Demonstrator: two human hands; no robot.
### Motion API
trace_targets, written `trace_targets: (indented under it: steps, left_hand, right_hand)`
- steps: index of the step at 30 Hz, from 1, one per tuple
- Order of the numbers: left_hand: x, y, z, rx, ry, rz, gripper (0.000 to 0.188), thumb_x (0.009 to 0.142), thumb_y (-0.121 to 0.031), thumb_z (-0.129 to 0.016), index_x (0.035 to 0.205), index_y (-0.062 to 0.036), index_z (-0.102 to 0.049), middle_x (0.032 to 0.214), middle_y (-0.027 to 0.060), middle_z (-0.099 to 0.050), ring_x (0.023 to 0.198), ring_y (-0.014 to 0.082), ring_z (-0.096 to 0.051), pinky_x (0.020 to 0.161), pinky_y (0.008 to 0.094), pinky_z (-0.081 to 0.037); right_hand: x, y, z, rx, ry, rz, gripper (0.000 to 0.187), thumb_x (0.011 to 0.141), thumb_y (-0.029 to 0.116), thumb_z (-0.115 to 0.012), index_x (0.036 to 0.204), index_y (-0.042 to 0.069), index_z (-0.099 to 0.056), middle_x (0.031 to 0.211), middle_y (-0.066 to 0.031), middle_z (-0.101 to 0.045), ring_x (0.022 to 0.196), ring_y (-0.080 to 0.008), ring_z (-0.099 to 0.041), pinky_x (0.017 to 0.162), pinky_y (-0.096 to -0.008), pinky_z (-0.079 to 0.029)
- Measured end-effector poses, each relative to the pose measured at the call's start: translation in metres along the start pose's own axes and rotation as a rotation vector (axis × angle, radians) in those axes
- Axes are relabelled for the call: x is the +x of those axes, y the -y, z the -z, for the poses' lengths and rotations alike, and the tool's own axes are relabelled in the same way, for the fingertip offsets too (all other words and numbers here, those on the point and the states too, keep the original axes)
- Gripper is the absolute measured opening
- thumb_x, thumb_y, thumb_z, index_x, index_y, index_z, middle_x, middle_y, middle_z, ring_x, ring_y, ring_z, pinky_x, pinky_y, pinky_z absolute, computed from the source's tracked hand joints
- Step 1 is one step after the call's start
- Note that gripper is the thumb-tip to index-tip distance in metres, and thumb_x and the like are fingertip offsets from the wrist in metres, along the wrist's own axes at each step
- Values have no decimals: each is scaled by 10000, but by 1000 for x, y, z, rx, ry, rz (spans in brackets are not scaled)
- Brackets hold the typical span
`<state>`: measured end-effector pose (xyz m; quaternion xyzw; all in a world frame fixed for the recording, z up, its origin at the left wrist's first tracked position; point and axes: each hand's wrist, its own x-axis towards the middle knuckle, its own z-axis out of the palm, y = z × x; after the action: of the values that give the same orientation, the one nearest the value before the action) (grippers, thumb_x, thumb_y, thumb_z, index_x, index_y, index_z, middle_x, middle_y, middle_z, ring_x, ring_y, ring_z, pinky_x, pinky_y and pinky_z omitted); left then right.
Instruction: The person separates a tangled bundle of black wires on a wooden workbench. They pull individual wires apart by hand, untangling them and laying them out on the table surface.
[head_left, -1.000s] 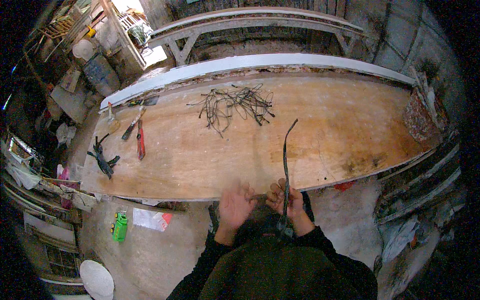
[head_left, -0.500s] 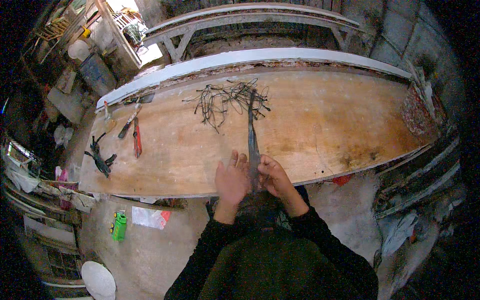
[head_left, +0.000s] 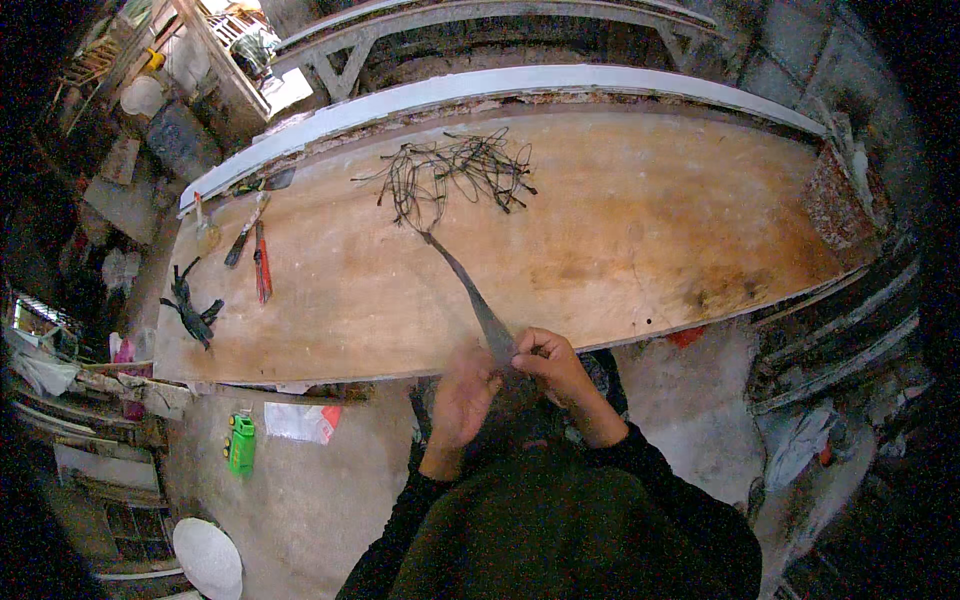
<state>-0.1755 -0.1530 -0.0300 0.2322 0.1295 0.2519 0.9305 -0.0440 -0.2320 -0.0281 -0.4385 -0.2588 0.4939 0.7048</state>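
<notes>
A dark grey strip [head_left: 470, 287], thin and tapering toward its far tip, runs from my hands up over the wooden board. My right hand [head_left: 555, 365] pinches its near, wider end between thumb and fingers. Close beside that end, on the left, is my left hand [head_left: 465, 395]; its fingers are smeared by motion, so whether they grip the strip is unclear. The strip's far tip reaches the lower edge of a loose tangle of thin black cords [head_left: 450, 175]. The material of the strip cannot be made out.
At the board's [head_left: 640, 220] left lie a red-handled tool [head_left: 262, 262], a dark-handled knife-like tool [head_left: 245, 232] and a black cord bundle [head_left: 192, 308]. A rough block [head_left: 838, 200] stands at its right end. Below are a green toy truck [head_left: 240, 443] and a white round lid-like disc [head_left: 208, 560].
The strip's far tip has swung left and nearer, from over the cords to their lower edge. Both hands have dropped slightly toward me. The view has shifted a little.
</notes>
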Motion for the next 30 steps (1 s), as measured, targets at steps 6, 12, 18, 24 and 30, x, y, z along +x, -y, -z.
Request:
trace_targets:
  steps: [6, 12, 18, 24, 30]
  left_hand:
    - [-8, 9, 19, -132, 75, 147, 358, 815, -228, -479, 1129, -66, -425, 1033, 49, -503, 914, 152, -480, 736, 288, -413]
    - [-11, -3, -38, 748, -156, -26, 158, 774, -109, -547, 911, -39, -511, 843, 43, -553, 688, 99, -518, 585, 223, -433]
    - [-8, -17, -41, 915, -185, 11, 165, 749, -145, -602, 851, -16, -596, 760, 31, -594, 669, 102, -533, 589, 223, -416]
    - [-9, -25, -57, 1024, -215, 35, 63, 719, -32, -600, 769, -27, -562, 724, 39, -594, 642, 97, -540, 599, 225, -440]
    - [-9, -27, -39, 1020, -181, 43, 152, 718, -96, -640, 825, 1, -591, 741, 50, -605, 650, 89, -539, 573, 208, -422]
  right_hand:
    - [-16, -9, -3, 82, 37, -53, 148, 714, 92, -608, 665, 65, -471, 689, 6, -469, 622, -86, -459, 564, -201, -361]
    - [-14, 15, -8, -280, 22, 80, 121, 733, 106, -609, 703, 49, -507, 684, 1, -493, 593, -77, -483, 544, -199, -391]
    - [-20, 21, -7, -256, 21, -26, 86, 738, 88, -606, 767, 20, -563, 703, -17, -546, 577, -77, -514, 522, -207, -422]
    - [-23, 16, -8, -367, -24, 48, 65, 747, 34, -585, 784, -9, -553, 699, -36, -551, 584, -83, -522, 527, -199, -419]
    - [-25, 20, -11, -316, -7, -2, 90, 741, 42, -601, 791, -11, -548, 720, -37, -551, 603, -92, -549, 525, -211, -455]
